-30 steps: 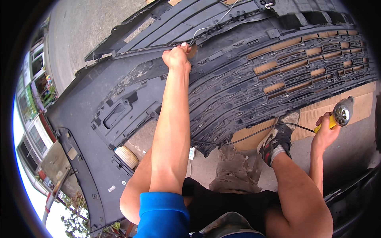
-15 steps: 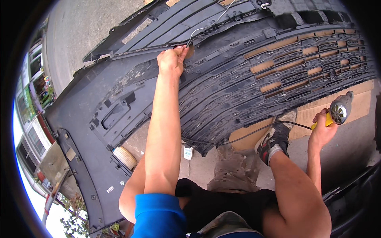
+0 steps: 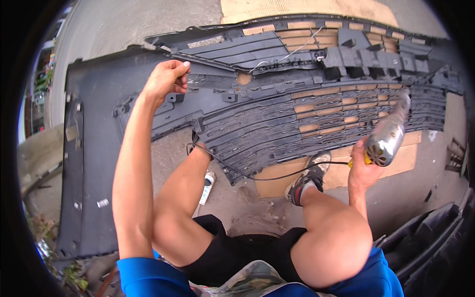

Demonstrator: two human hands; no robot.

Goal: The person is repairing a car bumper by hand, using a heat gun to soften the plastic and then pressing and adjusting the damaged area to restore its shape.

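My right hand grips a heat gun by its yellow handle. Its silver metal body tilts up over the slatted grille, the nozzle pointing away from me. A black cord runs left from the handle. My left hand hovers over the large dark plastic bumper cover, fingers curled in and thumb against them, with nothing visible in the grip. Right of that hand, a thin pale strand lies across the bumper's ribbed part, apart from my fingers.
Cardboard lies under the grille, with my shoe at its edge. A white power strip sits on the ground by my left leg. More black plastic is at the lower right. Another cardboard sheet lies beyond the bumper.
My left hand has let go of the pale strand and drawn back to the left. The heat gun has swung so its nozzle points farther over the grille. My view has shifted.
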